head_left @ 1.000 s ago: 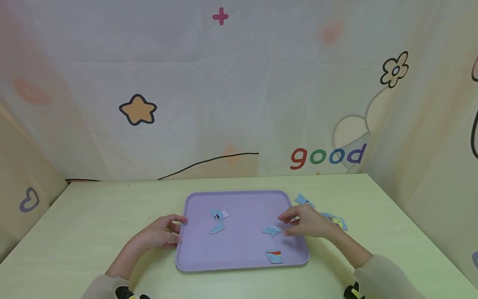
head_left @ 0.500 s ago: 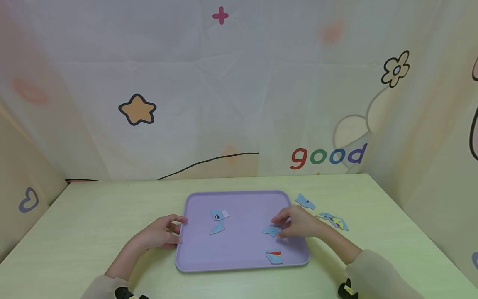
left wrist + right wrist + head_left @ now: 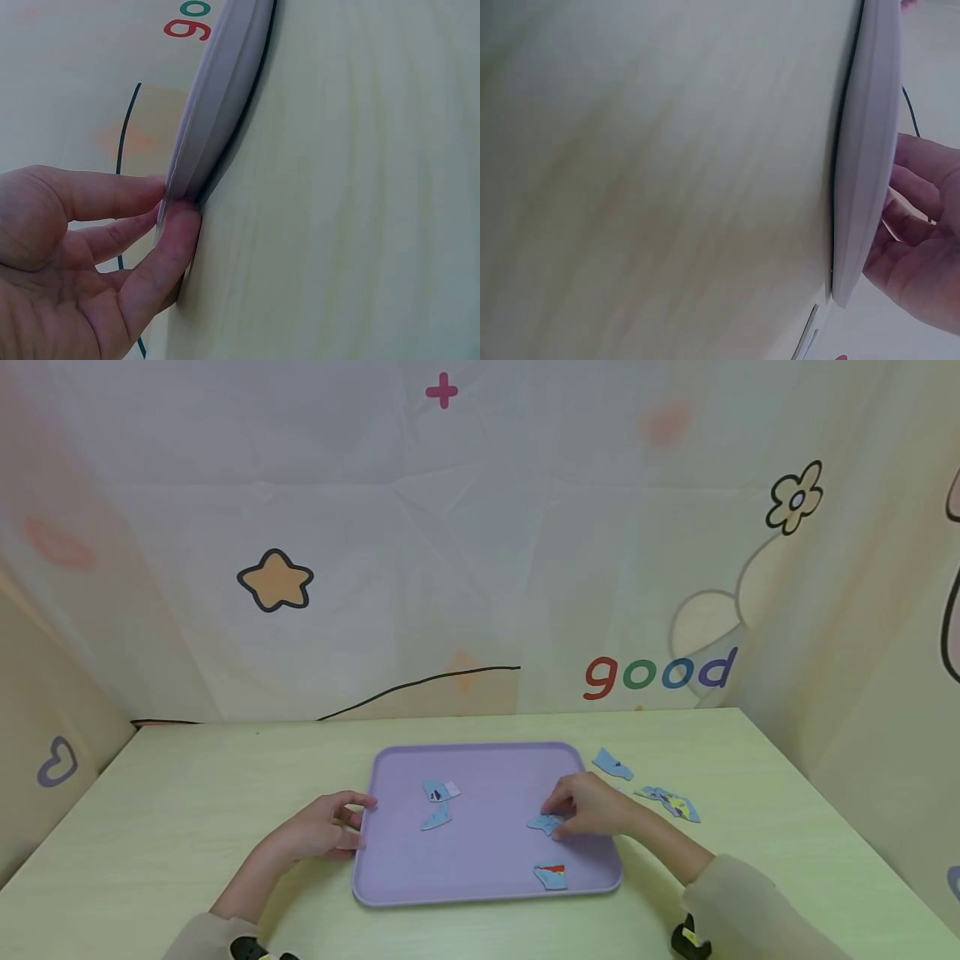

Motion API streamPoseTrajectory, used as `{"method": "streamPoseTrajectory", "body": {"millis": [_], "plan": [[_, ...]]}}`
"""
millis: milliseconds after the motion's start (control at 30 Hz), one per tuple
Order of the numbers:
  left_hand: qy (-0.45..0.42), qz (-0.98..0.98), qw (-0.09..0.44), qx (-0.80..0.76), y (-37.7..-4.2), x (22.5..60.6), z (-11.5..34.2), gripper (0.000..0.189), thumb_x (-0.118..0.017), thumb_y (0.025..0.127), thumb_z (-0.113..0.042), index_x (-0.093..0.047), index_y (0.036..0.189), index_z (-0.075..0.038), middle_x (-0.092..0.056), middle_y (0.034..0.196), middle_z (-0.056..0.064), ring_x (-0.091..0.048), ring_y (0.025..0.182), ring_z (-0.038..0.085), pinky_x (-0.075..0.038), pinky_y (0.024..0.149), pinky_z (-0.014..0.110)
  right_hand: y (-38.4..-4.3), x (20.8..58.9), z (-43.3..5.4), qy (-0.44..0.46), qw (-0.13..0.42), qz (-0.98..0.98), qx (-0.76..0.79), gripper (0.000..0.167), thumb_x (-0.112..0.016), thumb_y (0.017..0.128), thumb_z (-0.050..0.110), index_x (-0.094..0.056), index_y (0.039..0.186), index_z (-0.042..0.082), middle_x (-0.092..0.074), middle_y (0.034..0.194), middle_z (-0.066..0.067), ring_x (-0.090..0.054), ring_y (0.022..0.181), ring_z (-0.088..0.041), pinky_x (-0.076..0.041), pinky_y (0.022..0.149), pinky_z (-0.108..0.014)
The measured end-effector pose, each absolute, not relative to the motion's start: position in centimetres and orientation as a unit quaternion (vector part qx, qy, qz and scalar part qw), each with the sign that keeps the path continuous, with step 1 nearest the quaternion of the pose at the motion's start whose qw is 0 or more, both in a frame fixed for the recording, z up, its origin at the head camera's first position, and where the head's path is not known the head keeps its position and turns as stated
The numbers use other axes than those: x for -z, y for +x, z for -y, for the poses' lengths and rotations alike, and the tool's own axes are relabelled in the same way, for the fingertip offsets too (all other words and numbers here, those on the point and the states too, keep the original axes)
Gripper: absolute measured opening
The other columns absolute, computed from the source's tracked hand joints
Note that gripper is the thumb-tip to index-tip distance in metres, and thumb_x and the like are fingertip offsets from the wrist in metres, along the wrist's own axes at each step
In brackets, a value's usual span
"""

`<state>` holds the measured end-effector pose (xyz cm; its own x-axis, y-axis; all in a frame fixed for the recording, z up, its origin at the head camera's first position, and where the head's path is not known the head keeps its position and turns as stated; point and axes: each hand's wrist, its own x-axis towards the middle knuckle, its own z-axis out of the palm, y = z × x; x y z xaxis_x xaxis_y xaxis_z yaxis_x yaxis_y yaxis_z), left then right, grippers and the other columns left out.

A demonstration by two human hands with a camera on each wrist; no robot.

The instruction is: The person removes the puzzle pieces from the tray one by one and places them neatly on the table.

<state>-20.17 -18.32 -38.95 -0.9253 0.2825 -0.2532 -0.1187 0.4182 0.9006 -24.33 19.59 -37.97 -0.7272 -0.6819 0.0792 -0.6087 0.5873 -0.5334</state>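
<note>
In the head view my left hand (image 3: pixel 322 827) holds the left rim of a lilac tray (image 3: pixel 480 868). The left wrist view shows thumb and fingers on either side of that tray edge (image 3: pixel 217 112). Over the tray's right side, my right hand (image 3: pixel 596 806) has its curled fingers and thumb on a light-blue puzzle piece (image 3: pixel 542 823), partly covering it. The right wrist view leaves that piece hidden behind the tray wall (image 3: pixel 866 150). Nearer the front rim lies a blue piece with a red band (image 3: pixel 552 877). Two blue pieces, an upper one (image 3: pixel 435 790) and a lower one (image 3: pixel 437 816), lie close together at left.
Beyond the tray's right side, a blue piece (image 3: pixel 612 764) and a cluster of blue and yellow pieces (image 3: pixel 675 804) lie on the pale wooden table (image 3: pixel 240 777). A printed curtain (image 3: pixel 420 543) hangs behind the table and along both sides.
My right hand has moved left and its fingers have come onto the light-blue piece. The left hand stays at the tray rim, and the tray has not moved.
</note>
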Motion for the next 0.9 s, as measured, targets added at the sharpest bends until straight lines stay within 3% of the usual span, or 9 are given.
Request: {"method": "streamPoseTrajectory", "body": {"millis": [900], "plan": [[0.05,-0.822,0.184,-0.537,-19.98,39.27,18.17,0.049,-0.062,0.077,0.008,-0.046,0.123,0.004,-0.047,0.089,0.012,-0.051,0.076,0.02,-0.052,0.066,0.034,-24.83,38.68,-19.58,-0.383,0.043,-0.891,0.239,0.016,-0.078,0.069,0.011,-0.067,0.079,0.004,-0.059,0.075,0.003,-0.049,0.068,-0.004,-0.044,0.061,-0.018]]}}
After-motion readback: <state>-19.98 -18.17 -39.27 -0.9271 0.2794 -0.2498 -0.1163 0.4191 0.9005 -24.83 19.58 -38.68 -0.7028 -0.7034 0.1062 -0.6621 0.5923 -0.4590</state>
